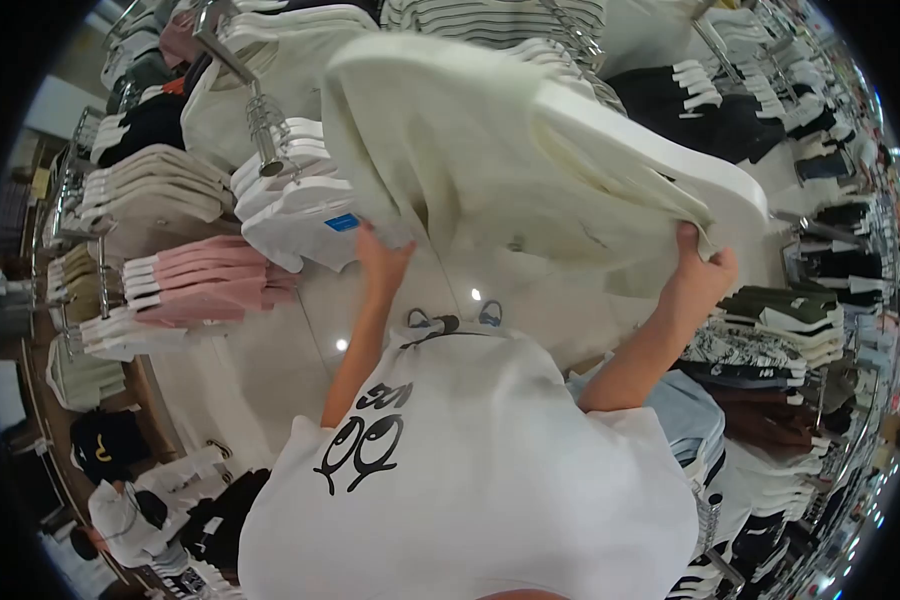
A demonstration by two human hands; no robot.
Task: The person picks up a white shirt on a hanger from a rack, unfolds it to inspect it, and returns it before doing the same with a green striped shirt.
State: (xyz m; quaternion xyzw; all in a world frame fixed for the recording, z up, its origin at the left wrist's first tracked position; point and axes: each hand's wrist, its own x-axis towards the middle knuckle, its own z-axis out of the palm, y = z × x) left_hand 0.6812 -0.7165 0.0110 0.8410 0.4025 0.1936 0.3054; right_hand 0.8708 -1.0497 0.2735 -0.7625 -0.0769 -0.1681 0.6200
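A pale green shirt (pixel 470 160) is stretched out in front of me, with a broad white hanger (pixel 660 140) showing along its upper right side. My right hand (pixel 705 262) pinches the shirt's fabric at the right, just below the rounded end of the hanger. At the left, my left hand (pixel 385 258) has its fingers closed at the shirt's lower edge; part of this grip is hidden. Close beside that hand, a blue tag (pixel 342 222) shows on a white garment (pixel 295 225) hanging on a rack.
Pink garments (pixel 205 280) and beige garments (pixel 155 190) hang at the left. A metal rack arm (pixel 260 115) juts out at the upper left. Dark and patterned clothes (pixel 740 350) hang at the right. Pale floor tiles (pixel 240 380) lie below, and a mannequin (pixel 135 520) stands at lower left.
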